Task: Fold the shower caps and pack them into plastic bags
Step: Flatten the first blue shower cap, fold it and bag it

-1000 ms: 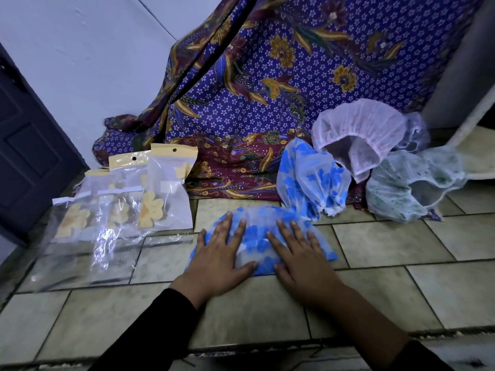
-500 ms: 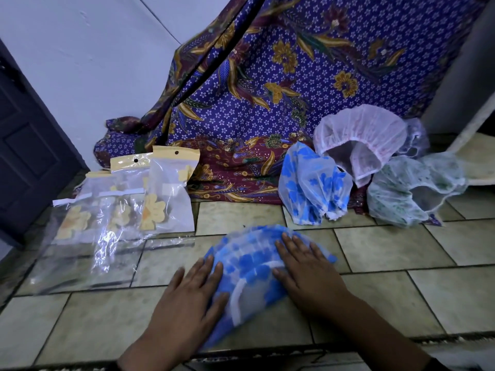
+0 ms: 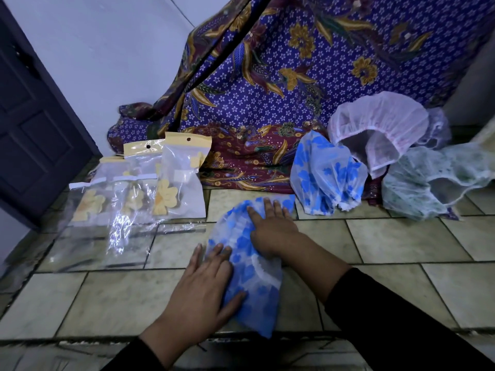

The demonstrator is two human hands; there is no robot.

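Behind everything hangs the purple patterned cloth [image 3: 308, 84], draped down onto the tiled floor [image 3: 401, 236] where I work. Along its foot, to my right, the caps not yet dealt with sit puffed and unfolded: a pale green cap [image 3: 434, 183] at the far right, a pink cap [image 3: 375, 124] touching it from behind, a second blue-flowered cap [image 3: 326, 172] just beside them, and something pale behind the pink one that I cannot make out. To my left the plastic bags [image 3: 139, 199] lie and lean in an overlapping heap, yellow headers at the top; I cannot tell whether any holds a folded cap, though yellow flower shapes show through them. So I judge the job to be early: at least three caps wait, and nothing is plainly packed. The cap in hand, the blue flowered shower cap [image 3: 249, 263], lies flat on the floor right in front of me, doubled over into a long narrow shape. My right hand [image 3: 270, 228] presses its far part with fingers spread flat; my left hand [image 3: 201, 287] lies open on its near left edge, palm down, pinching nothing. It looks to need another fold before bagging.
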